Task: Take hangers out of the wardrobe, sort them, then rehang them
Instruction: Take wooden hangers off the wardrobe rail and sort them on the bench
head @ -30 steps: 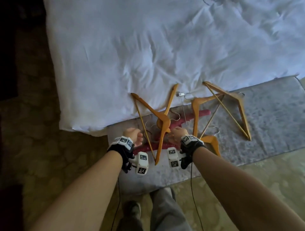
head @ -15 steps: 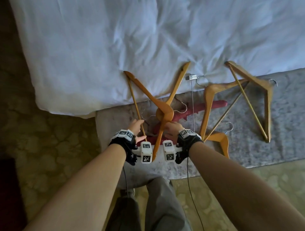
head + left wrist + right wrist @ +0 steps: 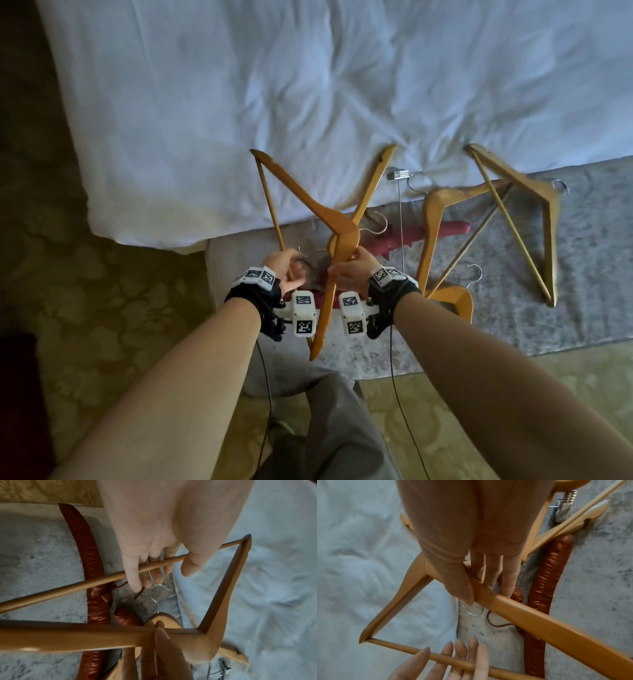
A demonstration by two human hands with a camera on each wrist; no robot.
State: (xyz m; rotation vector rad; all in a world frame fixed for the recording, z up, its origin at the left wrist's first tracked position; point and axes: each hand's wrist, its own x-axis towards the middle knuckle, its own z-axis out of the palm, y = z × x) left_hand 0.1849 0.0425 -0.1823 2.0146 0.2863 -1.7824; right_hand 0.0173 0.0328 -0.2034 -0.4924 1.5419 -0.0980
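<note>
I hold one wooden hanger [image 3: 337, 236] with a trouser bar just above a pile on a grey bench [image 3: 589, 274]. My left hand [image 3: 286, 274] holds its thin bar [image 3: 85, 582] between thumb and loosely bent fingers [image 3: 161, 577]. My right hand [image 3: 349, 270] pinches the broad arm [image 3: 539, 622] near the neck, thumb on top and fingers beneath [image 3: 486, 591]. A second wooden hanger [image 3: 376, 174] lies under it. Beneath both lies a red padded hanger [image 3: 431, 233], also seen in the wrist views [image 3: 92, 574] [image 3: 546, 581].
More wooden hangers [image 3: 548, 222] lie crossed on the bench to the right, beside a thin metal clip hanger [image 3: 398, 174]. A white duvet [image 3: 308, 85] covers the bed behind the bench. Patterned carpet [image 3: 120, 308] lies to the left, and my legs stand below.
My left hand has closed round the hanger's bar. Both hands keep the same hanger, and it has tipped up slightly off the pile. The head view has shifted.
</note>
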